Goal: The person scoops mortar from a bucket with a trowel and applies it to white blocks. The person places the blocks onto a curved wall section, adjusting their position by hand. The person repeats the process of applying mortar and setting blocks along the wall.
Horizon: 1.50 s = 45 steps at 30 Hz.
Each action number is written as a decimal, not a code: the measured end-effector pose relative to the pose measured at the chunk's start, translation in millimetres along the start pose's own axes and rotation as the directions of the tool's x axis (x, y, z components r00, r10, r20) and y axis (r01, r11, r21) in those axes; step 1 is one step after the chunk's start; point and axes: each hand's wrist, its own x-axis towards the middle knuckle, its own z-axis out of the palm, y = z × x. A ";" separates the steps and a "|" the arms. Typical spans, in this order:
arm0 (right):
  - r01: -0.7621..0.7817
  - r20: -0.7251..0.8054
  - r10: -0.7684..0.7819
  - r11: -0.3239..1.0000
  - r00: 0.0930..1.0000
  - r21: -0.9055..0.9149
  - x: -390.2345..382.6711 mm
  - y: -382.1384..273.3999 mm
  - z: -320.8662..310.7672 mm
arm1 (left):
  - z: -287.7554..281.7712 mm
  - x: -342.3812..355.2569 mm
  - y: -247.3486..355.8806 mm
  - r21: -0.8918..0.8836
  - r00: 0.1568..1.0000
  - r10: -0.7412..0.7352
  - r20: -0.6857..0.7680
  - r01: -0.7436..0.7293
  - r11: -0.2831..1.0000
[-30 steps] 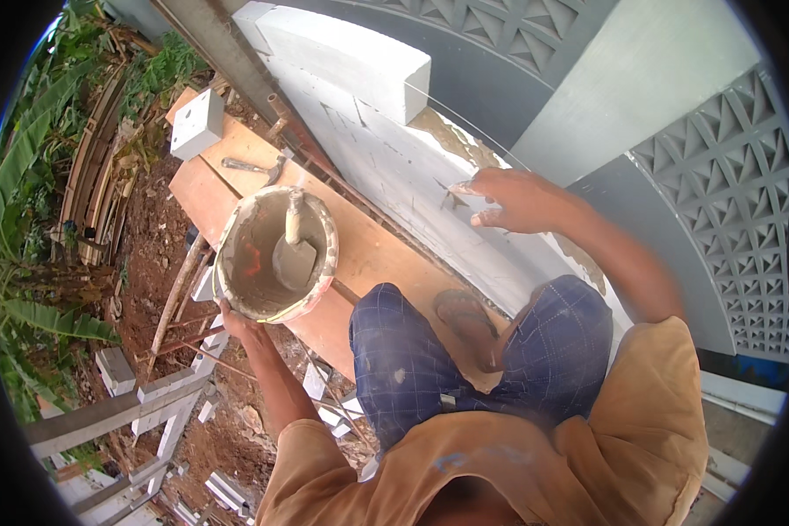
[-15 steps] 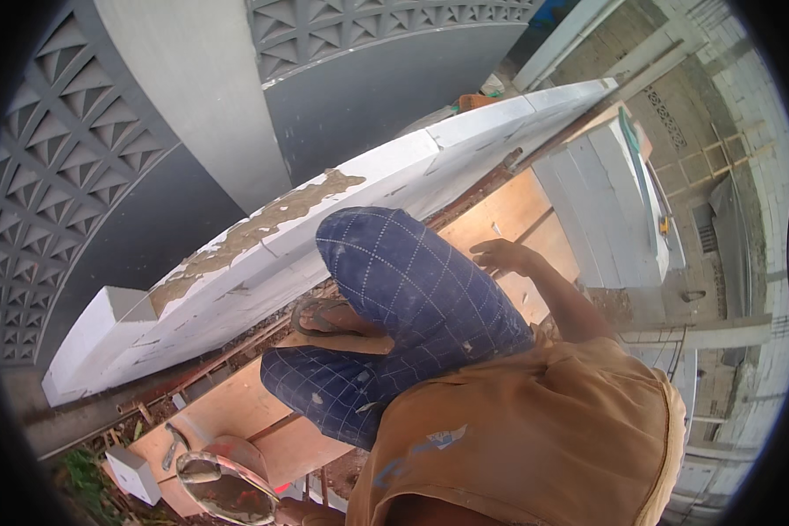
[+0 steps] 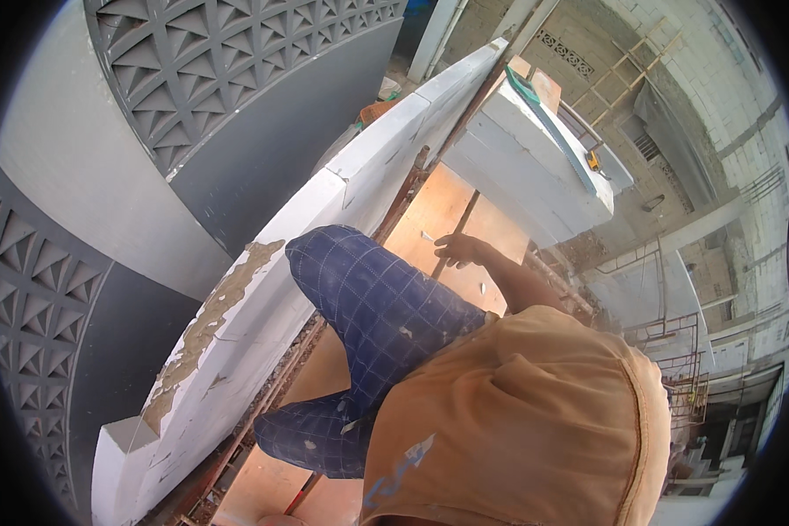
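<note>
My right hand (image 3: 461,252) hangs over the plywood boards (image 3: 425,210), fingers apart and nothing in them. My left hand is out of view. On my left runs a low wall of white blocks (image 3: 280,289), with grey mortar (image 3: 212,320) spread along part of its top. A single white block (image 3: 124,447) stands higher at the wall's near end. My knee in blue checked trousers (image 3: 333,259) is close against the wall. Beyond my right hand, a stack of large white blocks (image 3: 517,180) carries a handsaw (image 3: 563,145) with a green handle and a small yellow tool (image 3: 593,161).
A grey wall with patterned openwork blocks (image 3: 202,79) rises behind the low wall. Rusty metal tubing (image 3: 403,197) runs between low wall and boards. Past the block stack the ground drops to a lower level with a bamboo frame (image 3: 627,79). Reddish metal scaffolding (image 3: 675,359) stands at right.
My view has swung toward the right and far end. My left hand, the mortar bucket beside it and the loose block at lower left have gone out of view. My right hand stays empty.
</note>
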 end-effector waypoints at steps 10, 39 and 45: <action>-0.030 -0.390 0.193 0.921 0.900 0.388 -91.6 95.3 -98.6 | 46.4 14.6 14.9 0.197 0.991 -0.002 0.132 -0.025 0.980; 0.081 -0.139 -0.139 0.931 0.981 -0.356 41.8 146.5 56.2 | -3.0 -28.8 26.6 0.368 0.991 -0.090 -0.101 0.121 0.922; 0.255 -0.057 -0.363 0.750 0.930 -0.610 65.3 128.7 112.6 | -11.2 -41.9 39.2 0.378 0.986 -0.087 -0.144 0.136 0.916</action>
